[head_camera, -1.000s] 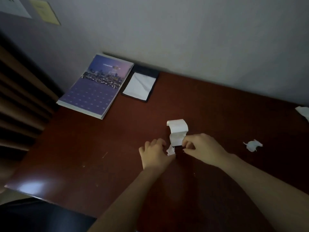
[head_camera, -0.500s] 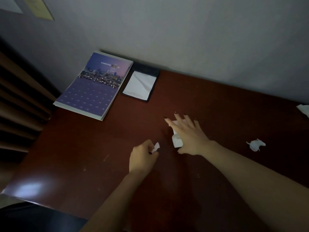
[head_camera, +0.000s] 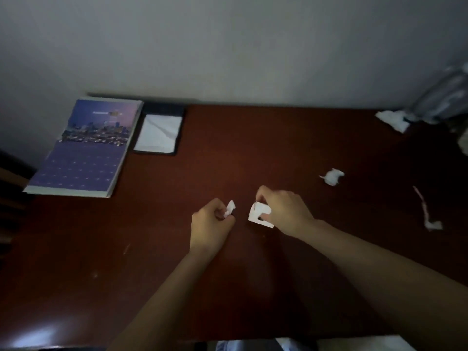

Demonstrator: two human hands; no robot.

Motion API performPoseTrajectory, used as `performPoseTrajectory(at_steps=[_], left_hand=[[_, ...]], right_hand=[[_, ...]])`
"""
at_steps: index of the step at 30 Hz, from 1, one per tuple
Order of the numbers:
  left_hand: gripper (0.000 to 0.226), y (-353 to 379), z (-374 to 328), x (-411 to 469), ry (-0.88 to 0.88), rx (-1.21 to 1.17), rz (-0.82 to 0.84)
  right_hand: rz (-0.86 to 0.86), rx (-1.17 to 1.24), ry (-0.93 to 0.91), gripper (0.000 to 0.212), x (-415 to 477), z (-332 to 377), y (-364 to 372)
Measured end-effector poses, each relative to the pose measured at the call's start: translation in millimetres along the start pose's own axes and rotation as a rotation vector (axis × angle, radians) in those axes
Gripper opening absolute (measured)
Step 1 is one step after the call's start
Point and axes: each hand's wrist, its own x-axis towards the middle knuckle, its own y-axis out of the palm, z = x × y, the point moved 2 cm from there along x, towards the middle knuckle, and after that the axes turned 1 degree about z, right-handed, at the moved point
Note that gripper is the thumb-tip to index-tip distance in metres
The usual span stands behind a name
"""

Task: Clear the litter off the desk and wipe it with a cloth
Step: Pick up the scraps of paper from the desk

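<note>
The left hand (head_camera: 211, 225) is pinching a small paper scrap (head_camera: 230, 208) in curled fingers, while the right hand (head_camera: 283, 211) is gripping a folded paper slip (head_camera: 258, 214) just above the desk (head_camera: 177, 249), evidently gathering litter. A crumpled tissue (head_camera: 331, 176) and a torn strip (head_camera: 425, 211) are lying further right, still waiting.

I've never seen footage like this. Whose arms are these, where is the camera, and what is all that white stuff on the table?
No machine here: a person wears a camera on the head, looking down at their own two hands. The left hand pinches a small paper scrap; the right hand grips a larger white paper piece. They work over a dark red desk. Litter lying on it: a crumpled paper ball, a torn strip and a wad of tissue far right. A purple calendar and a notepad sit by the wall.
</note>
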Motion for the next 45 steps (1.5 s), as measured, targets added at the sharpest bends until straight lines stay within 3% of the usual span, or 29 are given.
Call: performPoseTrajectory(at_steps=[4, 9, 12, 16, 21, 26, 28, 31, 36, 41, 45], left_hand=[[0.019, 45.4, -41.3, -19.0, 0.105, -0.05, 0.142], [0.029, 122.3, -95.0, -71.8, 0.291, -0.066, 0.345], [0.025, 180.3, -125.3, -128.3, 0.46, 0.012, 0.475], [0.026, 273.4, -156.6, -238.2, 0.571, 0.032, 0.67], [0.029, 398.1, -171.2, -409.8, 0.477, -0.064, 1.065], [0.028, 490.4, -162.2, -565.2, 0.505, 0.094, 1.375], [0.033, 523.3, -155.5, -619.7, 0.495, 0.164, 1.472], [0.023, 573.4, -142.4, -698.1, 0.407, 0.224, 1.596], [0.022, 666.4, -120.7, -837.6, 0.285, 0.39, 1.775], [0.032, 742.4, -120.2, -976.2, 0.573, 0.568, 2.032], [0.027, 779.0, -117.0, -1067.2, 0.772, 0.666, 2.183]], right_hand=[[-0.138, 0.24, 0.145, 0.015, -66.8, -45.0, -28.3], [-0.307, 0.363, 0.346, 0.015, -186.1, -106.9, -46.0], [-0.456, 0.378, 0.52, 0.029, -281.4, -147.2, -44.0], [-0.589, 0.433, 0.697, 0.009, -443.2, -193.4, -20.1], [-0.802, 0.659, 0.958, 0.028, -663.6, -219.7, 38.2], [-1.069, 0.697, 1.24, 0.044, -842.8, -204.0, 89.5], [-1.204, 0.728, 1.363, 0.043, -896.8, -192.4, 112.6], [-1.41, 0.816, 1.537, 0.032, -966.5, -182.2, 153.4], [-1.482, 0.816, 1.765, 0.015, -1074.7, -189.6, 221.9], [-1.522, 0.854, 1.945, 0.021, -1178.8, -216.9, 262.0], [-1.582, 0.836, 2.093, 0.032, -1240.4, -232.1, 273.0]])
